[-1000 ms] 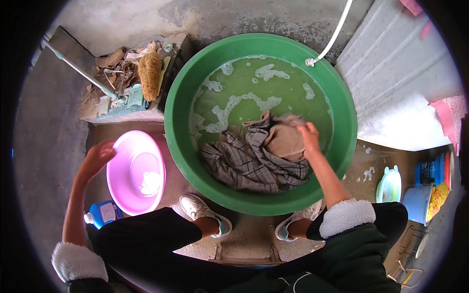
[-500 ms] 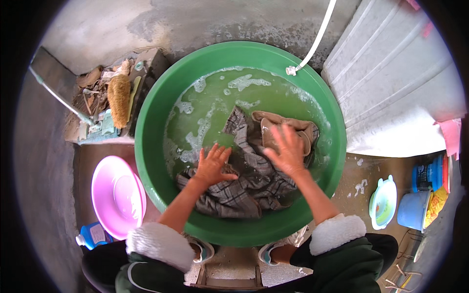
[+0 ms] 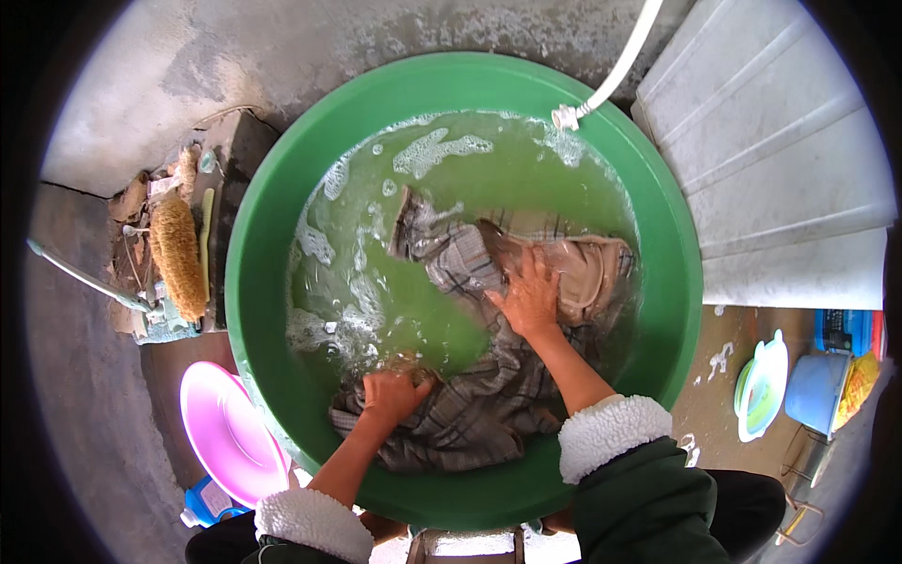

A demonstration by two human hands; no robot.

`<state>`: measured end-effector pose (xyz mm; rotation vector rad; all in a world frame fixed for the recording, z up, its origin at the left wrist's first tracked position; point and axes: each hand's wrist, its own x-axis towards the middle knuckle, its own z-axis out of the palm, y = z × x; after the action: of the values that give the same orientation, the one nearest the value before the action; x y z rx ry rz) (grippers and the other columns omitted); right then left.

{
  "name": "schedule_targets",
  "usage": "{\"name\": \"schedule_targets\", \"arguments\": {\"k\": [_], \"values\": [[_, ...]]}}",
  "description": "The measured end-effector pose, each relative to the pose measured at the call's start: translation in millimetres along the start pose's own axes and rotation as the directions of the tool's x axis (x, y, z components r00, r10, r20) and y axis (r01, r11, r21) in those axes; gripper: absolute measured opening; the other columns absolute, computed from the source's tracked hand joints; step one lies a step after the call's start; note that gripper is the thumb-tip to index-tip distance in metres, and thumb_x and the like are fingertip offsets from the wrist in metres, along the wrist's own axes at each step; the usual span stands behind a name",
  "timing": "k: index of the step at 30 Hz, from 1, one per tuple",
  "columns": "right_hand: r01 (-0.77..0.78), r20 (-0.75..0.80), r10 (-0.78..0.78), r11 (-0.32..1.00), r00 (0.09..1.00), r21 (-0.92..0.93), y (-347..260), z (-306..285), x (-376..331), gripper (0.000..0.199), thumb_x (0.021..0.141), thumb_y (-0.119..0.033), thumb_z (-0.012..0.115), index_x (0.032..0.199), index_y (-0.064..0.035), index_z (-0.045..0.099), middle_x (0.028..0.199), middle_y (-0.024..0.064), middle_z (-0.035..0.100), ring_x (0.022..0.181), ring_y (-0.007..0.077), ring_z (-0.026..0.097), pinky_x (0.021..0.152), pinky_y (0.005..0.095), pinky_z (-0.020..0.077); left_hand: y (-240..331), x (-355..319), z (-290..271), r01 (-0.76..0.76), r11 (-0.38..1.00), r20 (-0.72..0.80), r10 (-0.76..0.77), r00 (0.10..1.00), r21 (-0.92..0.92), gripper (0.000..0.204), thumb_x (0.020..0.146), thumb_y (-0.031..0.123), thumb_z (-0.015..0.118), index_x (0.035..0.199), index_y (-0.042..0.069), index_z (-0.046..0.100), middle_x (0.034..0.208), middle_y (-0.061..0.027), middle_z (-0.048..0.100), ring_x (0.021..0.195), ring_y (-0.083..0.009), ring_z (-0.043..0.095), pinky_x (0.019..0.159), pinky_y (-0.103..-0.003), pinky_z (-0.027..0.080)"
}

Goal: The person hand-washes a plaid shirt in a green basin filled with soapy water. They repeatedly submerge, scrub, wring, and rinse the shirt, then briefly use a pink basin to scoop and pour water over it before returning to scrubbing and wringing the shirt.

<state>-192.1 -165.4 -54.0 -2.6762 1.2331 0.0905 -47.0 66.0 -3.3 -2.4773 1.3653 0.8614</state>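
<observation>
A soaked grey-brown plaid garment (image 3: 470,414) with a tan lining (image 3: 587,282) lies partly under cloudy, foamy water in a big green tub (image 3: 678,273). My left hand (image 3: 393,393) is at its near left part, fingers curled down into the cloth and closed on it, the fingertips hidden by water. Farther up and to the right, my right hand (image 3: 531,299) lies flat on the garment beside the tan lining, its fingers spread and wet.
A white hose (image 3: 611,70) hangs over the far right rim. On a ledge at the left lies a brown bristly brush (image 3: 178,258). A pink basin (image 3: 225,432) and a blue bottle (image 3: 209,503) stand at the lower left; small basins (image 3: 763,385) and a blue bucket (image 3: 813,390) stand at the right.
Both hands have come down from above the garment: the left has sunk into its near edge and curled, the right now presses on it. The view has shifted, and the water is stirred.
</observation>
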Motion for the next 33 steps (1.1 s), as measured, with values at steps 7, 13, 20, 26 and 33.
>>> {"name": "schedule_targets", "arguments": {"k": [7, 13, 20, 26, 33], "values": [[-0.118, 0.253, 0.006, 0.894, 0.968, 0.432, 20, -54, 37, 0.06, 0.082, -0.045, 0.07, 0.123, -0.0029, 0.057, 0.116, 0.0209, 0.06, 0.108, 0.0363, 0.059, 0.089, 0.0454, 0.0483, 2, 36, -47, -0.01, 0.944, -0.105, -0.026, 0.994, -0.33, 0.053, 0.084, 0.039, 0.066, 0.13, 0.016, 0.053, 0.127, -0.0164, 0.054, 0.114, -0.035, 0.056, 0.092, -0.052, 0.045], [0.292, -0.25, -0.232, 0.926, 0.94, 0.239, -14, -12, -9, 0.029, 0.088, -0.027, 0.063, 0.105, -0.003, 0.063, 0.097, 0.0168, 0.06, 0.094, 0.0347, 0.054, 0.087, 0.0484, 0.0412, 30, 95, -36, -0.097, 0.995, -0.479, 0.068, 0.875, -0.038, 0.073, 0.082, 0.033, 0.071, 0.145, 0.02, 0.037, 0.147, -0.0194, 0.037, 0.135, -0.0366, 0.037, 0.106, -0.053, 0.036], [-0.057, 0.489, -0.294, 0.81, 0.821, 0.584, 13, -54, 32, 0.038, 0.07, -0.031, 0.081, 0.082, 0.0025, 0.067, 0.089, 0.018, 0.066, 0.08, 0.0301, 0.063, 0.066, 0.0412, 0.0454, 3, 88, -23, -0.04, 0.749, -0.309, -0.224, 0.924, -0.662, 0.05, 0.088, 0.041, 0.066, 0.124, 0.007, 0.056, 0.11, -0.0206, 0.064, 0.1, -0.0335, 0.064, 0.089, -0.042, 0.049], [0.288, 0.055, -0.337, 0.87, 0.94, 0.4, -38, -22, 6, 0.045, 0.08, -0.031, 0.074, 0.106, 0.0034, 0.063, 0.125, 0.0226, 0.054, 0.114, 0.0406, 0.052, 0.095, 0.0431, 0.0454, 24, 152, -20, -0.148, -0.157, -0.046, -0.518, 0.854, -0.976, 0.039, 0.092, 0.022, 0.066, 0.124, 0.001, 0.057, 0.109, -0.0074, 0.066, 0.098, -0.0171, 0.061, 0.086, -0.033, 0.048], [-0.329, 0.338, -0.033, 0.162, 0.941, 0.93, -22, -36, 52, 0.055, 0.095, -0.047, 0.057, 0.121, 0.0014, 0.058, 0.116, 0.0085, 0.064, 0.1, 0.0173, 0.061, 0.091, 0.0346, 0.0482, 14, 122, -42, -0.195, -0.369, -0.159, -0.126, 0.979, -0.909, 0.032, 0.093, 0.005, 0.055, 0.125, 0.008, 0.053, 0.111, -0.0043, 0.063, 0.1, -0.0161, 0.06, 0.093, -0.033, 0.047]]}}
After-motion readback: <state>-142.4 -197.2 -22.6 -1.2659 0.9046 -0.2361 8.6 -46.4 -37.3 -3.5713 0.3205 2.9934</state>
